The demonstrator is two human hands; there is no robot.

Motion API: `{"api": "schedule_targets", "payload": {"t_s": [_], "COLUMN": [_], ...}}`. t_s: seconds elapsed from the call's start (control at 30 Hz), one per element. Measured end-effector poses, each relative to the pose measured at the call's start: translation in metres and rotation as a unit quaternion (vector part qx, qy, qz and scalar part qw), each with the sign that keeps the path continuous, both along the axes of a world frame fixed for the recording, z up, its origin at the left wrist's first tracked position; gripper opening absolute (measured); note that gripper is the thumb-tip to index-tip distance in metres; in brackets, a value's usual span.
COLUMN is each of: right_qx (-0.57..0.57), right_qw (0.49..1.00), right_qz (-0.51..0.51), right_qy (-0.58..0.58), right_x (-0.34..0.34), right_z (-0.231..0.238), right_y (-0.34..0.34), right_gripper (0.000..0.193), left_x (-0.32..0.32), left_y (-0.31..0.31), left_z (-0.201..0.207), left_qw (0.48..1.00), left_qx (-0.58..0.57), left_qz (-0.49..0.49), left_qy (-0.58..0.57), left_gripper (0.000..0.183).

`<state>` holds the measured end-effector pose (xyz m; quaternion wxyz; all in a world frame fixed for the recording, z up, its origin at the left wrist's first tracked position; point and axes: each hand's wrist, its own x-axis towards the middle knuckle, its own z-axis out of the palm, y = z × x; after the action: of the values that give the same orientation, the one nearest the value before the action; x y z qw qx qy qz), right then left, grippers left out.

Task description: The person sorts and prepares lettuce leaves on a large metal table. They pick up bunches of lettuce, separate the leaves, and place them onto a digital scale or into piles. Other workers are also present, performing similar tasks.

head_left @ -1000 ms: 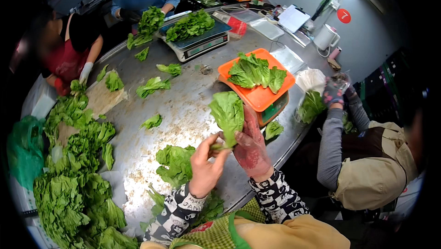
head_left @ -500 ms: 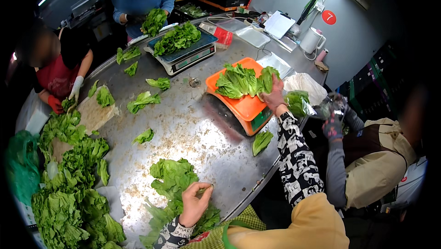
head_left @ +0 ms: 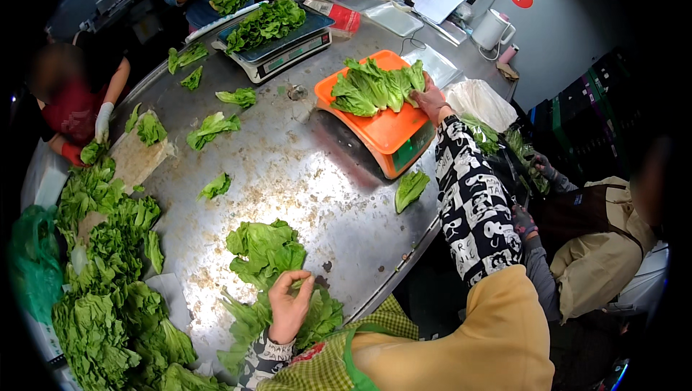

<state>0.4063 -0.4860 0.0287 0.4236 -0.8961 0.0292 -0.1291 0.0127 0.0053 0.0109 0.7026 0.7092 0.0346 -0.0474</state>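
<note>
On the orange tray of a weighing scale, several green leafy lettuces lie side by side. My right hand reaches far across to the tray's right side, its fingers around the rightmost lettuce; the fingertips are partly hidden by leaves. My left hand hovers near the table's front edge, thumb and fingers curled together in a loose pinch with nothing visible in them. Just beyond and beneath it are a lettuce bunch and more leaves. One loose lettuce piece rests beside the scale, near the table edge.
A large lettuce heap covers the table's left side, with a green plastic bag beside it. Farther back stands a second scale bearing lettuce. Co-workers stand left, behind and right; the right one's gloved hands are close to my right arm.
My view has shifted slightly. The rightmost lettuce now lies lower against the others on the tray, my right hand still at it. The right co-worker's hands have moved apart.
</note>
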Motion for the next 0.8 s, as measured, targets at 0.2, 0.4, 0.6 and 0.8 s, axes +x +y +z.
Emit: {"api": "schedule_targets", "payload": {"t_s": [0.2,0.4,0.6,0.8], "right_qx": [-0.302,-0.292,-0.285,0.254], "right_qw": [0.941,0.942,0.924,0.944], "right_qz": [-0.115,-0.115,-0.139,-0.188], "right_qy": [0.098,0.122,0.214,0.092], "right_x": [-0.036,-0.192,-0.249,-0.245], "right_z": [0.077,0.071,-0.029,-0.032], "right_y": [0.121,0.159,0.171,0.148], "right_gripper": [0.091,0.086,0.069,0.041], "left_x": [-0.008,-0.025,-0.029,-0.024], "left_y": [0.024,0.046,0.054,0.051], "left_z": [0.002,0.005,0.007,0.007], "left_qw": [0.998,0.998,0.991,0.989], "left_qx": [0.009,0.005,-0.046,-0.079], "left_qz": [0.044,0.025,0.038,0.047], "left_qy": [0.041,0.062,0.123,0.116], "left_gripper": [0.015,0.017,0.026,0.025]}}
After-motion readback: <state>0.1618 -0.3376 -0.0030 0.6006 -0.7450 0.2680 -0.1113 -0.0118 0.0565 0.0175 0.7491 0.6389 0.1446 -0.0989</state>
